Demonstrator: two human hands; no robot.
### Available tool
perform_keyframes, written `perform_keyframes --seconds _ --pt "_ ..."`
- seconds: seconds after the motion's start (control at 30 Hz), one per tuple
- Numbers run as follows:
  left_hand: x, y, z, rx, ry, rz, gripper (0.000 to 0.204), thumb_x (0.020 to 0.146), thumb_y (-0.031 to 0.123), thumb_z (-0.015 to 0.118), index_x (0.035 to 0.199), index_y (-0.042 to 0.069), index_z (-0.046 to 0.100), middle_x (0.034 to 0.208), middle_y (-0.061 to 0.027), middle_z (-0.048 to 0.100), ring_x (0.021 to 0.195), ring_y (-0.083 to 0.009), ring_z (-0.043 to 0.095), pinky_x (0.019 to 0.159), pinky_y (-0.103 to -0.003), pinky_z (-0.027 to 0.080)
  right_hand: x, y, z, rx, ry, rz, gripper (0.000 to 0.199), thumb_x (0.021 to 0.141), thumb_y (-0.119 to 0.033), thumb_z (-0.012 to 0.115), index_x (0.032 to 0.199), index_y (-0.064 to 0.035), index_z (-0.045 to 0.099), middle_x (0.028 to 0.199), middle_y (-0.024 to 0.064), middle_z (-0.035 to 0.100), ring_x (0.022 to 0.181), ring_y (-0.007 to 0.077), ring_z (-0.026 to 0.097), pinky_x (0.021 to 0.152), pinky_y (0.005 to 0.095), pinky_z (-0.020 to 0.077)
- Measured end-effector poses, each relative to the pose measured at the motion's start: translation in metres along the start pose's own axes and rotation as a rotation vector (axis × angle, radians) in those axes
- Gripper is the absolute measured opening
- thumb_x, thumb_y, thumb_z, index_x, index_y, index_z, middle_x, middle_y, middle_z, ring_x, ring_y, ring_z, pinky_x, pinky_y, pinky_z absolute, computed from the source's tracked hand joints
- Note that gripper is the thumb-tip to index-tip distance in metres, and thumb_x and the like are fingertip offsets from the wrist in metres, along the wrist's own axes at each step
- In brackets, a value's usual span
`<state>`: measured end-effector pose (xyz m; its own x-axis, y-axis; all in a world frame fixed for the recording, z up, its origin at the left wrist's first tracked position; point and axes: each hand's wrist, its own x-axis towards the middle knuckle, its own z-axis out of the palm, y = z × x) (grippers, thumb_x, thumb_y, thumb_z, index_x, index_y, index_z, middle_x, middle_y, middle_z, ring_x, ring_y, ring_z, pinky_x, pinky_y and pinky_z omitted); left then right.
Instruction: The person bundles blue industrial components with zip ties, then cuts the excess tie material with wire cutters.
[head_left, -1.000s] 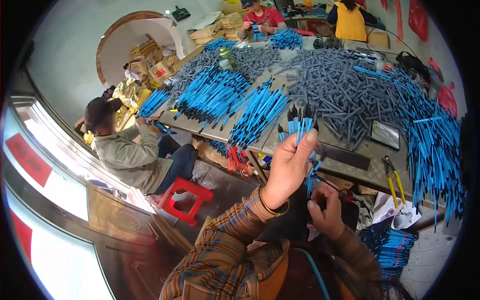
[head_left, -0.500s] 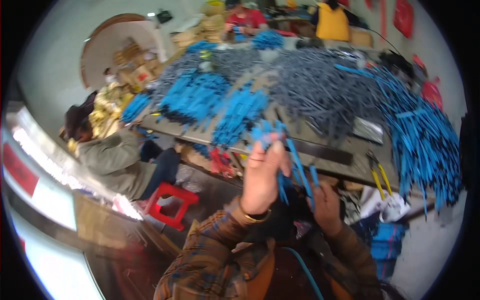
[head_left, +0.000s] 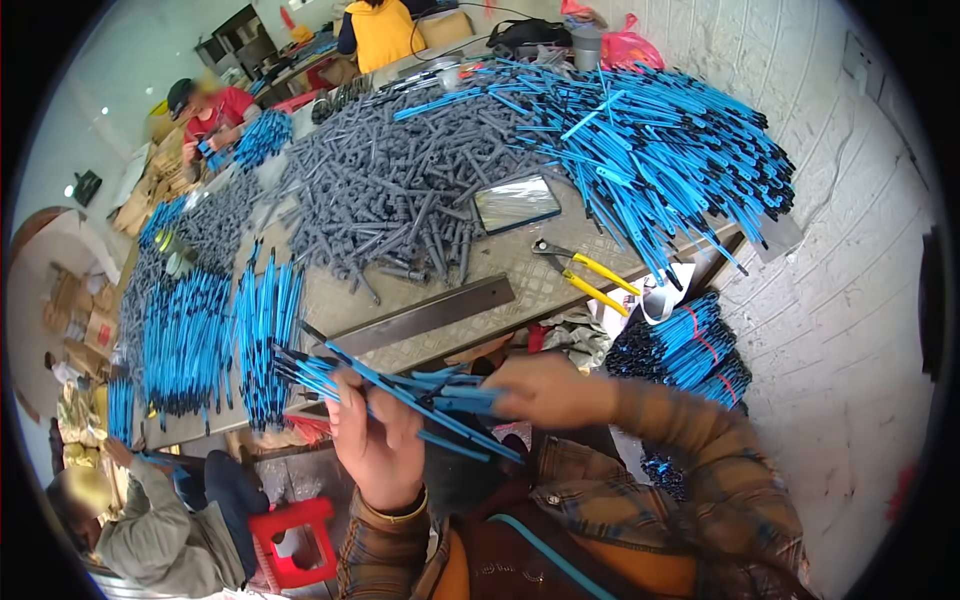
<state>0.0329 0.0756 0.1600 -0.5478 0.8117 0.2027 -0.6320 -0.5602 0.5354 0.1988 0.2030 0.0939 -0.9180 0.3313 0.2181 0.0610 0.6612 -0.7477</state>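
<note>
Sticks [head_left: 450,388], blue with black tips, are clamped in the curled fingers of the left hand [head_left: 378,440] in front of the table [head_left: 532,288], and their other ends are met by the blurred right hand [head_left: 555,390], whose grip cannot be told. Beyond, a dark metal bar [head_left: 430,313] and yellow-handled pliers [head_left: 604,273] are laid near the edge, backed by heaped grey plugs [head_left: 400,190]; farther off, a person in yellow [head_left: 383,35] is seen.

Yellow-handled pliers [head_left: 588,278] lay near the edge of a table [head_left: 500,258], close to a shiny panel [head_left: 517,203] and a dark bar [head_left: 430,314]. Behind, a grey cup [head_left: 587,48] stood beside a red bag [head_left: 634,46]. Beyond were workers in red [head_left: 222,112] and yellow [head_left: 383,35]; a red stool [head_left: 322,545] stood near a jacketed worker [head_left: 165,545].
</note>
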Motion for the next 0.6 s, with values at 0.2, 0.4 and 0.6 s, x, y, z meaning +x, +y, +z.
perform_keyframes --seconds 0.2,0.4,0.6 --pt "-0.005 0.018 -0.045 0.158 -0.359 -0.395 0.019 0.091 0.023 0.05 0.1 0.006 0.053 0.069 -0.0074 0.055 0.051 -0.0105 0.046 0.045 -0.024 0.033 0.029 0.05 -0.171 -0.805 0.466 0.147 0.014 0.082 -0.016 0.056 0.091 -0.0049 0.06 0.086 0.0134 0.059 0.078 0.0305 0.059 0.068 0.0377 0.0485" --pt "0.006 0.025 -0.046 0.303 -0.377 -0.589 0.02 0.09 0.021 0.052 0.099 0.003 0.055 0.09 -0.0175 0.064 0.066 -0.0154 0.057 0.061 -0.026 0.045 0.06 0.098 -0.205 -1.343 0.313 0.339 0.014 0.079 -0.02 0.058 0.085 -0.0077 0.061 0.084 0.0109 0.055 0.083 0.0288 0.055 0.068 0.0408 0.0466" --pt "0.007 0.039 -0.066 0.456 -0.242 -0.747 0.022 0.091 0.014 0.05 0.108 0.001 0.054 0.105 -0.0194 0.061 0.082 -0.0214 0.061 0.077 -0.032 0.047 0.062 0.099 -0.206 -1.38 0.403 0.356 0.016 0.08 -0.02 0.055 0.089 -0.0097 0.062 0.09 0.0084 0.056 0.088 0.0254 0.056 0.073 0.0414 0.0457"
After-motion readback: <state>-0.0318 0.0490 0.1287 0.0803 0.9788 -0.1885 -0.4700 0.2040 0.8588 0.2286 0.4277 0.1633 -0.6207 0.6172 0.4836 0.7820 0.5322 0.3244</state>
